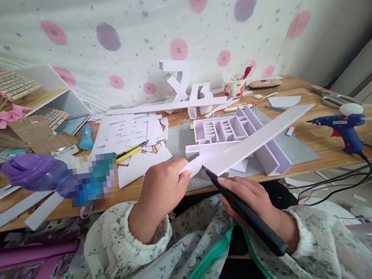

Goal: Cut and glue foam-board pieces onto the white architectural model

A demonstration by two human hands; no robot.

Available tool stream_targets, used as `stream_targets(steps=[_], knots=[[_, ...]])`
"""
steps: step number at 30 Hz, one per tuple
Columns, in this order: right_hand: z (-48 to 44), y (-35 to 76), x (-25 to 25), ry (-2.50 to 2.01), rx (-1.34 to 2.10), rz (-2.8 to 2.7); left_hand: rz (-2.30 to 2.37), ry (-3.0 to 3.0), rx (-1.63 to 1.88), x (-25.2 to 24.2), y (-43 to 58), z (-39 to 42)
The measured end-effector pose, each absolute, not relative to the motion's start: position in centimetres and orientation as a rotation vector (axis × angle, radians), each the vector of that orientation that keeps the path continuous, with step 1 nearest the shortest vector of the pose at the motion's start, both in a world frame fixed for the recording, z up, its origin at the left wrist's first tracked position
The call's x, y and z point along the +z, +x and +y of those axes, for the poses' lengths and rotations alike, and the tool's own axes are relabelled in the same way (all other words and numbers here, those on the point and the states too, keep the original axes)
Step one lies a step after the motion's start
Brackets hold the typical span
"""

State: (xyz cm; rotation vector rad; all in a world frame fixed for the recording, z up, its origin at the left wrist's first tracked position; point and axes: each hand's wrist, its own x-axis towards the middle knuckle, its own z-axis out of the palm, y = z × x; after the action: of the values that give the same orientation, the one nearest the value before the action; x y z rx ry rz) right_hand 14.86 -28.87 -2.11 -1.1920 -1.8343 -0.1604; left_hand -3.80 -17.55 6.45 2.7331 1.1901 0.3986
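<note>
My left hand is closed, pinching one end of a white foam-board piece between thumb and fingers. In my right hand is a long black tool; its narrow tip meets the white piece near my left fingers. The tool's exact kind does not show. A long white strip slants up to the right from beside that tip, above a white compartmented foam-board model. The model lies on a grey-green cutting mat, partly hidden by the strip.
A blue glue gun with cables stands at the right, near metal scissors. White offcuts and a yellow utility knife lie left of the mat. White shaped pieces and a cup stand behind; a purple-lidded bottle is far left.
</note>
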Motion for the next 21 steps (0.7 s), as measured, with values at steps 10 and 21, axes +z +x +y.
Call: stream_targets(steps=[10, 21], knots=[[-27.8, 16.6, -0.7, -1.056, 0.035, -1.882, 1.284, 2.474, 0.575, 5.3, -6.3, -16.3], [-33.1, 18.7, 4.9, -1.014, 0.109, -1.698, 0.892, 2.981, 1.011, 5.0, -2.0, -16.8]])
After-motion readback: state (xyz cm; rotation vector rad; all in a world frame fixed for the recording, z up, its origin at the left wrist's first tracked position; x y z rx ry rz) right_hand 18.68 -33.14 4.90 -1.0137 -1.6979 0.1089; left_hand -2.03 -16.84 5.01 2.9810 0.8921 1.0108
